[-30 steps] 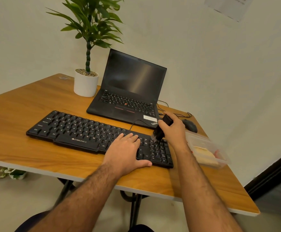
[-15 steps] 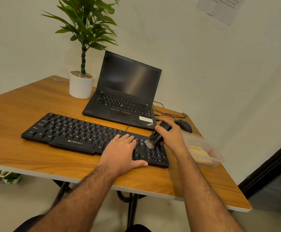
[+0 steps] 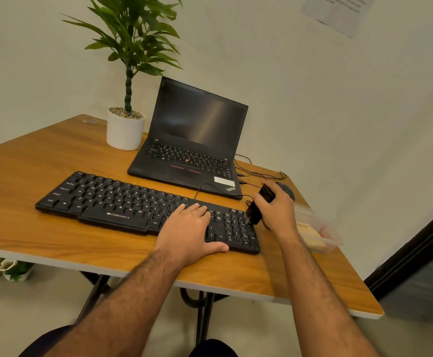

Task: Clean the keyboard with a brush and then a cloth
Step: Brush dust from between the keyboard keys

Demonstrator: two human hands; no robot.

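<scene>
A black keyboard (image 3: 122,202) lies across the wooden table (image 3: 30,163). My left hand (image 3: 189,228) rests flat on its right half, fingers spread over the keys, thumb along the front edge. My right hand (image 3: 280,212) grips a small black brush (image 3: 258,206), held nearly upright. Its bristle end points down onto the number pad at the keyboard's right end. A yellowish cloth (image 3: 310,237) lies inside a clear plastic box (image 3: 326,228) just right of my right wrist.
An open black laptop (image 3: 192,140) stands behind the keyboard. A white potted plant (image 3: 125,132) sits to its left. A black mouse (image 3: 287,190) and thin cables (image 3: 251,173) lie behind my right hand. The table's right edge is close to the box.
My right hand has swept the brush from the keys left of the number pad rightward to the pad's right side. My left hand has stayed flat on the keyboard.
</scene>
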